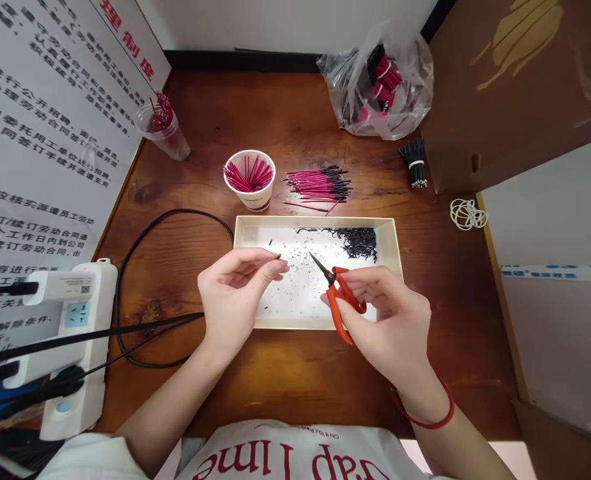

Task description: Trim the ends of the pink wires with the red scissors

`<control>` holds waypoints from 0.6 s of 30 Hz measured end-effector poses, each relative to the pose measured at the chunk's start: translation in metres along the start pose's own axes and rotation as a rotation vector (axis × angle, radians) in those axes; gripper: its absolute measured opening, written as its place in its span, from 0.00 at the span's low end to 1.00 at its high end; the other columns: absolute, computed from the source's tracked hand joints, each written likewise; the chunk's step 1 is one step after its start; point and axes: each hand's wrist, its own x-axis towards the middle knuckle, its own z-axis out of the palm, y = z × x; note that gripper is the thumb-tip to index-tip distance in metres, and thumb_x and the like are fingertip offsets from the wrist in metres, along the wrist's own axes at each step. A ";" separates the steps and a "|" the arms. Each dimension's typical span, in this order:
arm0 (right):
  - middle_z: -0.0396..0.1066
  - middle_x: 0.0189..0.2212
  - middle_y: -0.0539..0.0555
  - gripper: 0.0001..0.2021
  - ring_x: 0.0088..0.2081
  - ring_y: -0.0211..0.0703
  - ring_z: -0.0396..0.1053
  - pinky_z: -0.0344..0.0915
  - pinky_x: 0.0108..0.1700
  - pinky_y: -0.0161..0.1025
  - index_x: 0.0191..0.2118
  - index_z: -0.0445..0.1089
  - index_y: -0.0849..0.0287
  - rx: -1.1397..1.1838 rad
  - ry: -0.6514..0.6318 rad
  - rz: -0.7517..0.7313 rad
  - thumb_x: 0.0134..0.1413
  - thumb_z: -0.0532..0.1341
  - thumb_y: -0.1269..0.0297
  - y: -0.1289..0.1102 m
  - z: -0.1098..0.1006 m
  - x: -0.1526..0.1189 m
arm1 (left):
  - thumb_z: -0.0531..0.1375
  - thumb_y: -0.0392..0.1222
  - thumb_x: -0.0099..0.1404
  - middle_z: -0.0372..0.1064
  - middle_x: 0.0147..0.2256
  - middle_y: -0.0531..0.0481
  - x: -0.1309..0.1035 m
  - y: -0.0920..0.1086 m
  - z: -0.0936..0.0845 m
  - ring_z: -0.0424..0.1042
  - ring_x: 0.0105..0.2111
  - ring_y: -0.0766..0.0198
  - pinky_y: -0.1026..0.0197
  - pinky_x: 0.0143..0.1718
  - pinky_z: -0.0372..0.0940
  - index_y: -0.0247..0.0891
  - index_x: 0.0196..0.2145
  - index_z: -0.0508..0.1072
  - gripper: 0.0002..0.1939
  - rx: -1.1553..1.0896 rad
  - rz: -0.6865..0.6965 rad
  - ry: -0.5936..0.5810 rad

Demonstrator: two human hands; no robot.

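Observation:
My left hand [238,287] is above the left side of a shallow white box [320,323], its thumb and fingertips pinched on a tiny dark piece [278,257]. My right hand [388,313] holds orange-handled scissors [346,300] over the box's right half, their pointed tips toward the left hand but apart from it. Small black pieces [359,243] are heaped in the box's back right corner, with tiny bits scattered over its floor. Behind the box lies a pile of red wires with black ends [320,183], beside a paper cup [254,200] of red wires.
A clear plastic cup [175,143] with red pieces stands back left. A clear bag [345,100] of bundles, a black wire bundle [416,163] and white bands [468,215] lie right. A power strip [88,360] and black cables [120,300] occupy the left.

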 end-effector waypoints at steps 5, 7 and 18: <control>0.72 0.22 0.46 0.08 0.22 0.35 0.67 0.65 0.23 0.33 0.32 0.72 0.55 0.042 -0.023 0.104 0.48 0.67 0.75 0.003 0.004 0.002 | 0.70 0.36 0.56 0.79 0.22 0.53 0.002 0.000 0.001 0.80 0.22 0.63 0.69 0.21 0.74 0.37 0.29 0.79 0.03 -0.106 -0.076 -0.056; 0.70 0.21 0.45 0.07 0.21 0.34 0.65 0.63 0.22 0.32 0.32 0.70 0.55 0.043 -0.024 0.118 0.49 0.67 0.74 0.004 0.004 0.003 | 0.70 0.37 0.57 0.79 0.23 0.53 0.002 0.000 0.002 0.81 0.24 0.62 0.68 0.22 0.75 0.36 0.29 0.79 0.04 -0.129 -0.103 -0.072; 0.68 0.21 0.44 0.08 0.22 0.34 0.62 0.61 0.23 0.33 0.31 0.68 0.55 0.045 -0.131 0.125 0.49 0.67 0.71 0.004 0.001 0.002 | 0.68 0.33 0.57 0.80 0.24 0.53 0.001 0.002 0.003 0.81 0.26 0.64 0.69 0.25 0.76 0.36 0.30 0.80 0.02 -0.079 -0.098 -0.087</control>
